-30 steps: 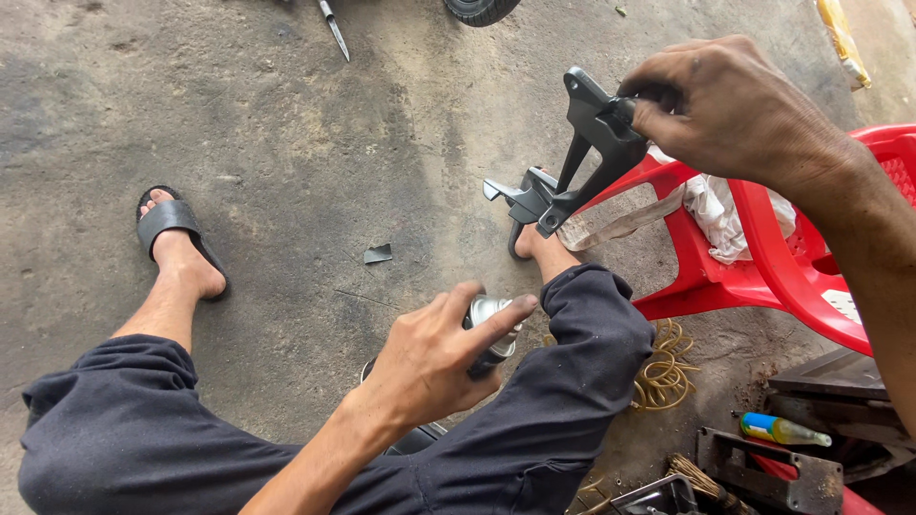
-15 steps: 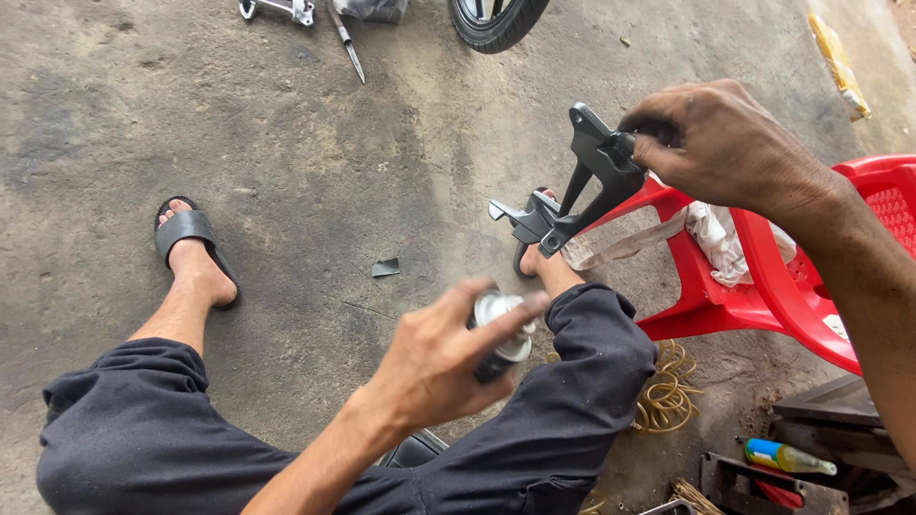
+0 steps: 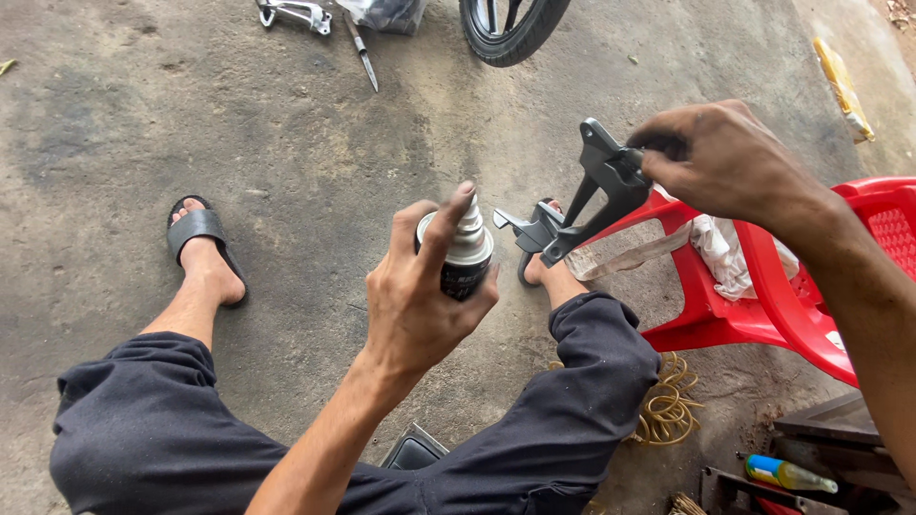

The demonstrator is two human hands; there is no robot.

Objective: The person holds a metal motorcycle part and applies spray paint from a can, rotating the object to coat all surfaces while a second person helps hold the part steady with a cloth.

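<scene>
Grey stained concrete floor (image 3: 191,114), red plastic chair (image 3: 792,305), daylight

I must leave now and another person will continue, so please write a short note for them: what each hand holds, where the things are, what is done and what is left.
Left hand: holds a spray can upright, forefinger on the nozzle, which points toward the bracket.
Right hand: grips the top of a dark metal bracket, holding it above the concrete floor, beside the tipped red plastic chair.
A white rag lies in the chair.
Done: can raised and aimed.
Left: no spray is visible, so the bracket seems not sprayed yet.
</scene>
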